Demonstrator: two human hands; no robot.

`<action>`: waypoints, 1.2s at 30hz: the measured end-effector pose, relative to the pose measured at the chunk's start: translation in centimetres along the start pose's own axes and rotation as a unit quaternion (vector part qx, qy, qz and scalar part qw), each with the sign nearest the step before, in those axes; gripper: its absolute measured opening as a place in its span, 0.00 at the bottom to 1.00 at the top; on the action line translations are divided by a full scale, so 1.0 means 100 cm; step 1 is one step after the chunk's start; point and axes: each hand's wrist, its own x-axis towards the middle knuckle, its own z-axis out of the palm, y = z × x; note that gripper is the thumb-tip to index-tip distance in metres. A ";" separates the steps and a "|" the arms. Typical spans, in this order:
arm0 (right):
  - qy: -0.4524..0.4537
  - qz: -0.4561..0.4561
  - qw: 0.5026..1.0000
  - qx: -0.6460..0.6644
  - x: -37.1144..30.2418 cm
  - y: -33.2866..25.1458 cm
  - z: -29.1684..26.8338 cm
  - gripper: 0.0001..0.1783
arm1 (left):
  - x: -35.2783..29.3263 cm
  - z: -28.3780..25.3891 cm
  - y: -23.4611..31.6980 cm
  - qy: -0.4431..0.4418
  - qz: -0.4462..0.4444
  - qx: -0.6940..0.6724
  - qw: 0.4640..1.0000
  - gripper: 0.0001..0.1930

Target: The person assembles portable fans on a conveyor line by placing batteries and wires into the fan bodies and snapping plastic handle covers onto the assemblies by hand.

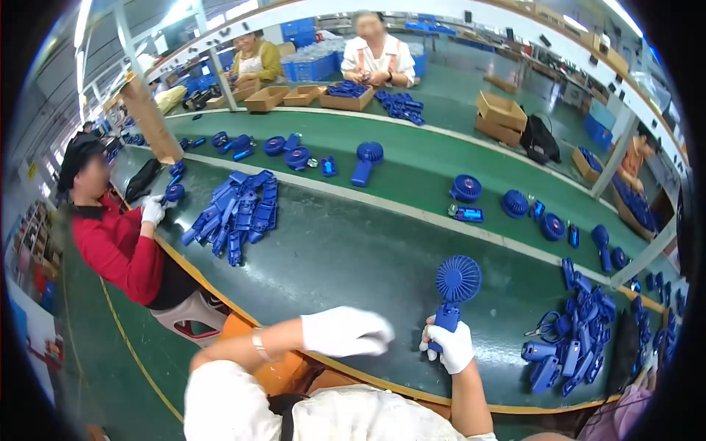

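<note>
A blue handheld fan with a round ribbed head stands upright in my right hand, whose white-gloved fingers wrap round its handle. My left hand, also in a white glove, hovers over the near edge of the bench to the left of the fan. Its fingers are stretched out and slightly blurred, and nothing shows in them. To the right of my right hand lies a heap of blue fan handle parts. Farther left on the bench is another pile of blue handle shells.
Beyond the dark bench runs a green conveyor belt carrying several blue fans and fan heads. A co-worker in red sits at the left with a fan part in gloved hands. Other people work across the belt beside cardboard boxes.
</note>
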 end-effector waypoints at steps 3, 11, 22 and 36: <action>-0.012 -0.025 1.000 0.000 -0.005 0.005 -0.005 0.14 | -0.071 0.001 0.007 -0.196 -0.007 0.022 0.980 0.11; -0.011 -0.065 0.998 -0.013 -0.006 0.016 -0.008 0.13 | -0.161 0.033 0.012 -0.259 0.075 -0.003 0.963 0.21; -0.018 -0.077 0.995 -0.053 -0.011 0.015 -0.004 0.13 | -0.196 0.060 0.027 -0.212 -0.009 -0.002 0.977 0.11; -0.014 -0.074 0.988 -0.135 0.002 0.010 -0.004 0.19 | -0.369 0.030 0.117 0.633 0.553 -0.048 0.540 0.16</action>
